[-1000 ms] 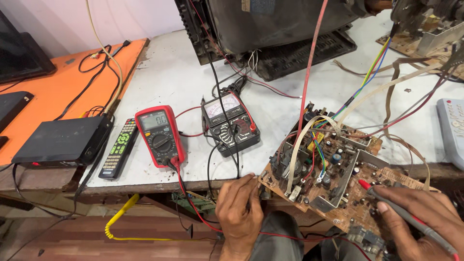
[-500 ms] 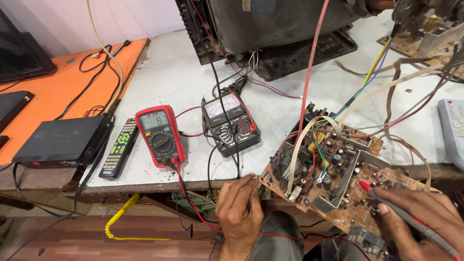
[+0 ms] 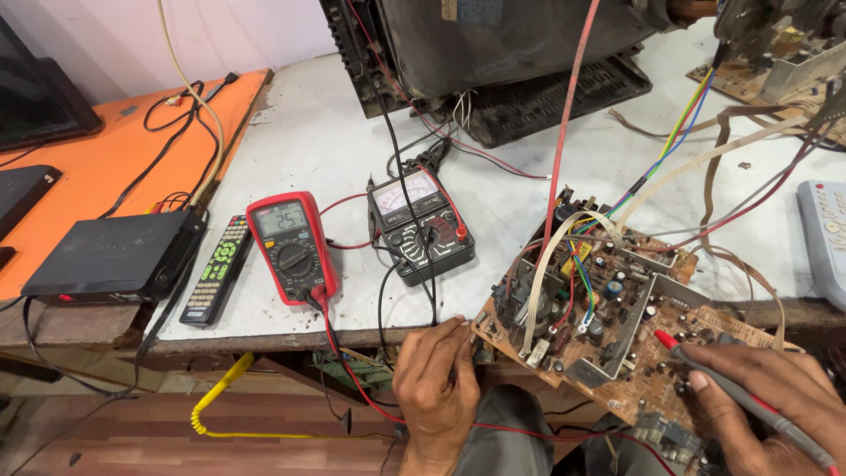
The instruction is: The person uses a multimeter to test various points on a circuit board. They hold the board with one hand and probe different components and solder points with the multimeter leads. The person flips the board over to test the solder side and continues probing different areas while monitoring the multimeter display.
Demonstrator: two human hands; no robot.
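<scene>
Head view, steeply down, near workbench [image 3: 291, 150]

A red digital multimeter [image 3: 292, 248], a black analogue meter [image 3: 420, 226], a brown circuit board [image 3: 608, 326] and an orange table [image 3: 106, 167] are seen.

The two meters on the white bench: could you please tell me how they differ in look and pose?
The red meter has a number screen; the black meter has a needle dial. The red meter lies nearer the remote control; the black meter lies nearer the circuit board. Both lie flat, face up, with leads attached.
</scene>
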